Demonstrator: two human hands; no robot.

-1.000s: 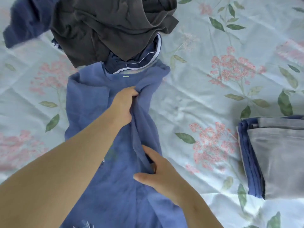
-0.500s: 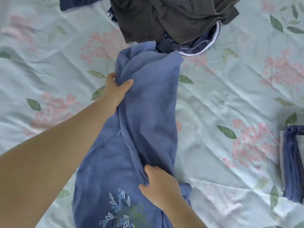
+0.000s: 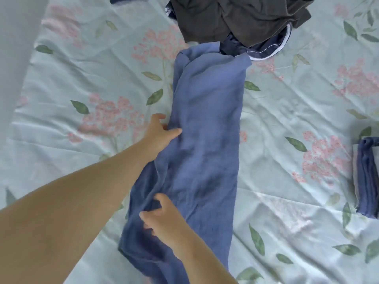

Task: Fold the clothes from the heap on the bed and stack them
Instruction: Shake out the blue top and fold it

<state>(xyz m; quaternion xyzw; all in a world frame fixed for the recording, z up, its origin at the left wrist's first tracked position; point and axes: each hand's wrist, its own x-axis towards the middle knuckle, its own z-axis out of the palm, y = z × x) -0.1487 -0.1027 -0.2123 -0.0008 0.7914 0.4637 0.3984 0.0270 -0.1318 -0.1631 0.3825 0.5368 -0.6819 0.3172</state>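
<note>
Left hand [image 3: 160, 134] rests at the blue shirt's [image 3: 205, 130] left edge, thumb on the cloth and fingers nearly straight. 0.5 s ago it gripped that edge nearer the far end. Right hand [image 3: 164, 218] pinches a fold at the shirt's near left side. The shirt lies as 1 long strip on the bedsheet [image 3: 82, 78], and its leaf embroidery no longer shows. The heap [image 3: 235, 17] touches its far end. The folded stack [image 3: 367, 177] lies well to its right.

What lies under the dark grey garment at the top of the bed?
A navy garment with white trim pokes out from under the lower edge of the dark grey garment, beside the far end of the blue garment. Anything else below is covered.
</note>
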